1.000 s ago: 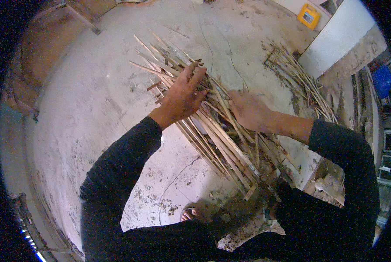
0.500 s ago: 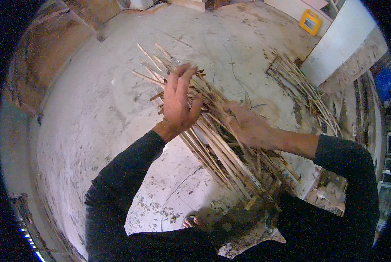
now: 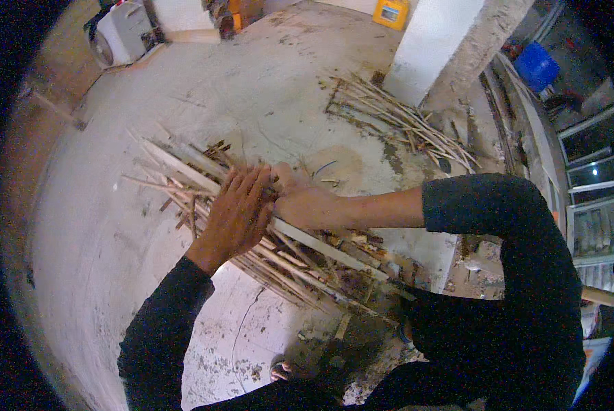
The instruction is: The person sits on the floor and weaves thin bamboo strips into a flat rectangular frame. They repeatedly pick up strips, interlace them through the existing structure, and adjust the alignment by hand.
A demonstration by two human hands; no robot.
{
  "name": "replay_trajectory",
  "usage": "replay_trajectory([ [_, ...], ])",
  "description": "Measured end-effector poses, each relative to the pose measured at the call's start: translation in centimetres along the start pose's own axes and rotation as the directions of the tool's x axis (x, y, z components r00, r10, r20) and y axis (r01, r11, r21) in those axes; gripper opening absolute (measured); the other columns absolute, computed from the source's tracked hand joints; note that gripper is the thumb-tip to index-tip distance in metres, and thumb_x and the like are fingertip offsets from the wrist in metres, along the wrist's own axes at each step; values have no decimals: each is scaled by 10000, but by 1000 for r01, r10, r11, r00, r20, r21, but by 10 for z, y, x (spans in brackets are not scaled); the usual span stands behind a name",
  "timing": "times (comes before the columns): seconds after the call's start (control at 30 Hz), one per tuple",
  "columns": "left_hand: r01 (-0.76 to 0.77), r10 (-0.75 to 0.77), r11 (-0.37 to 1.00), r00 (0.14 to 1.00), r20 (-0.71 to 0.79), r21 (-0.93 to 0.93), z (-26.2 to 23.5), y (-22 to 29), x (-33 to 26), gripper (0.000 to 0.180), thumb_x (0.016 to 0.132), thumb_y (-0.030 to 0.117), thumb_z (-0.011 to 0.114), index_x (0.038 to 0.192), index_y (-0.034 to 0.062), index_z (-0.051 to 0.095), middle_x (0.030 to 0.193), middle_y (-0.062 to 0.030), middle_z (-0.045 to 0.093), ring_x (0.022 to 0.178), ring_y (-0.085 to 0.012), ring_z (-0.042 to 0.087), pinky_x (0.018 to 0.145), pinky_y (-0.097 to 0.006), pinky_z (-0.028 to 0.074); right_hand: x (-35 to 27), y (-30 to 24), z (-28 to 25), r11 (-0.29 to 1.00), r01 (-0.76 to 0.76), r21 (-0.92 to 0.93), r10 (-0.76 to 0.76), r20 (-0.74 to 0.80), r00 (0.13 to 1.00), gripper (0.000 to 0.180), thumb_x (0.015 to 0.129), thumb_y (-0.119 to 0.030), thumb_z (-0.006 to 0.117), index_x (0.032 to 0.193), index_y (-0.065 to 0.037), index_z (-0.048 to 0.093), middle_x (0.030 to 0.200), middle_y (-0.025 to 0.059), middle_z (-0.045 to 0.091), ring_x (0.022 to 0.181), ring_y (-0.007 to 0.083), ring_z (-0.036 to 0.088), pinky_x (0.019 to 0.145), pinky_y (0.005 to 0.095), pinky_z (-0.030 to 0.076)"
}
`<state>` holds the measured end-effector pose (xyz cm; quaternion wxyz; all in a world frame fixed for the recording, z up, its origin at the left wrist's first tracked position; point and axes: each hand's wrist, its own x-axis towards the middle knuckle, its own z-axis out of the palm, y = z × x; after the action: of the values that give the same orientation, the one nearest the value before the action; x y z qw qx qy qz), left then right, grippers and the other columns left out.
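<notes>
A bundle of long thin wooden sticks (image 3: 183, 168) lies slanted on the dirty concrete floor (image 3: 115, 246), running from upper left down toward my body. My left hand (image 3: 235, 216) rests flat on top of the bundle, fingers spread and pointing up. My right hand (image 3: 307, 202) is beside it, fingers curled around several sticks in the middle of the bundle. Both hands touch each other. Black sleeves cover both forearms.
A second heap of sticks (image 3: 403, 123) lies at the foot of a white concrete pillar (image 3: 434, 48). A yellow box (image 3: 391, 12) and a white container (image 3: 118, 34) stand at the far edge. A blue bin (image 3: 536, 65) sits at right. A foot (image 3: 283, 371) shows below.
My left hand has dropped from raised to flat on the bundle. My right hand has slid left along the sticks until it meets the left. The view has tilted.
</notes>
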<state>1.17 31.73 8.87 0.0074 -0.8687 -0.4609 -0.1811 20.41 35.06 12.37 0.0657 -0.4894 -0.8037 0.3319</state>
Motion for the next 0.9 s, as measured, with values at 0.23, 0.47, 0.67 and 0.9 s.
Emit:
replay_trajectory([
  [0.23,55,-42,996,983,181,-69,2,0,6,358,968,209,568,1288,73,652,1253,-194,635,1278,-421,518,1214,-571,288,35,61,-40,920,388,52,-384,307,871,334,940,-213,554,1235,-57,566,1062,194,689,1028,306,665,889,430,531],
  [0.47,6,-6,1000,1000,-13,-20,5,5,6,377,903,200,557,1235,52,658,1187,-173,632,1182,-400,546,1184,-577,316,115,268,-235,949,81,-305,-102,-54,993,300,913,-266,609,1140,-74,646,987,133,720,911,261,680,813,426,546],
  [0.67,68,-63,993,997,54,-97,4,8,10,458,982,333,449,1231,17,668,1183,-194,635,1185,-432,546,1175,-612,294,83,468,-271,844,-252,-474,317,59,947,771,791,-399,772,1393,-19,474,1311,228,567,1206,343,555,1026,454,449],
  [0.9,133,-117,986,982,150,-98,3,9,10,499,973,363,413,1220,15,671,1194,-216,632,1202,-457,532,1179,-637,275,105,535,-235,924,-76,-374,132,127,983,1381,641,-546,917,1605,62,137,1660,296,221,1540,379,257,1253,414,257],
])
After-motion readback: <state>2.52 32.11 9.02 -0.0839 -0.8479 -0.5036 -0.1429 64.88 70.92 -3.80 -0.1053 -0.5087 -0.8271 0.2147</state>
